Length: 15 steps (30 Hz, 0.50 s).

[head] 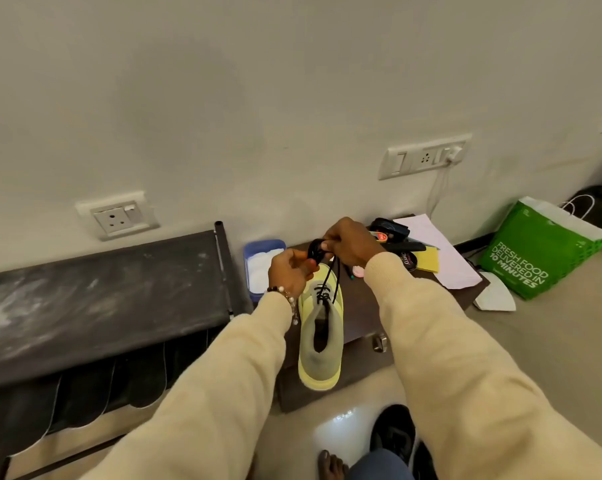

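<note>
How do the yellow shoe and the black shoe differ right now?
The yellow shoe stands on the low brown table; the black shoe lies on the floor. The left hand and right hand grip the yellow shoe's black lace; nothing touches the black shoe.

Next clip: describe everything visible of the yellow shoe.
The yellow shoe is a pale yellow sneaker with a greyish knit-looking collar and a thick yellow sole. It stands upright on a dark low table, heel toward the camera, its opening empty. Its black lace is threaded over the front and pulled upward, where the left hand and right hand pinch its bunched ends.
</note>
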{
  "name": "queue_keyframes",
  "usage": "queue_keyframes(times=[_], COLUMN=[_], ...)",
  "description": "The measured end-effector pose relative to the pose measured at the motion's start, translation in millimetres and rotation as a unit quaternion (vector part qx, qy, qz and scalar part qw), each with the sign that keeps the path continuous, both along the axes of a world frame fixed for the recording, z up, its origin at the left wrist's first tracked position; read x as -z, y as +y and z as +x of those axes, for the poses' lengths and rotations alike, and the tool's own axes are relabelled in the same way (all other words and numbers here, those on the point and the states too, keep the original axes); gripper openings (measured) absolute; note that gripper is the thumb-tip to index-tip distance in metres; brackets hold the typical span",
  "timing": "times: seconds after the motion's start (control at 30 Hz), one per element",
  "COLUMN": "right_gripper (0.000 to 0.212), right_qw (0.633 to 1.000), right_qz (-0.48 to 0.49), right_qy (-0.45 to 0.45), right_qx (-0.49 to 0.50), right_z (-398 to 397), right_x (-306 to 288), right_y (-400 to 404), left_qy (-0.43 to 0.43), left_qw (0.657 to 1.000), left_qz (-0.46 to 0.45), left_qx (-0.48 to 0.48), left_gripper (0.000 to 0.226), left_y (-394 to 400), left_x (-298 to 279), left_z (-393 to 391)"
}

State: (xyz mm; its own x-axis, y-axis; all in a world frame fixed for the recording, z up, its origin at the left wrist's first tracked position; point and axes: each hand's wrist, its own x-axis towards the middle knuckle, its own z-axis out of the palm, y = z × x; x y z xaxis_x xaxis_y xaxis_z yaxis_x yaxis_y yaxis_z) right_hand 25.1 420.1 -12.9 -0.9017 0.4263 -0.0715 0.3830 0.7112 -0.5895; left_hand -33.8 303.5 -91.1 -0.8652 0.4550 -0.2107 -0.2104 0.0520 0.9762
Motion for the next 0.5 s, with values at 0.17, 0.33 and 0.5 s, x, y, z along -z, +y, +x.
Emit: queue_keyframes(times=[0.17,0.33,0.5], right_gripper=[0.014,0.014,0.017], right_qw=[0.999,0.998,0.959], right_qz=[0.013,-0.056,-0.238], right_qy=[-0.030,-0.002,0.108], right_qx=[-0.017,0.007,0.106], right_z=[2,7,16], right_x=[-3,5,34], right_y=[5,17,18], left_qy=[0.018,0.011,0.067], left_qw=[0.999,0.997,0.991], left_qz=[0.029,0.071,-0.018], left_qx=[-0.008,0.039,0.112], left_gripper=[0.002,0.009,0.011], left_y=[24,22,10], left_x=[18,12,-1], left_z=[27,26,4])
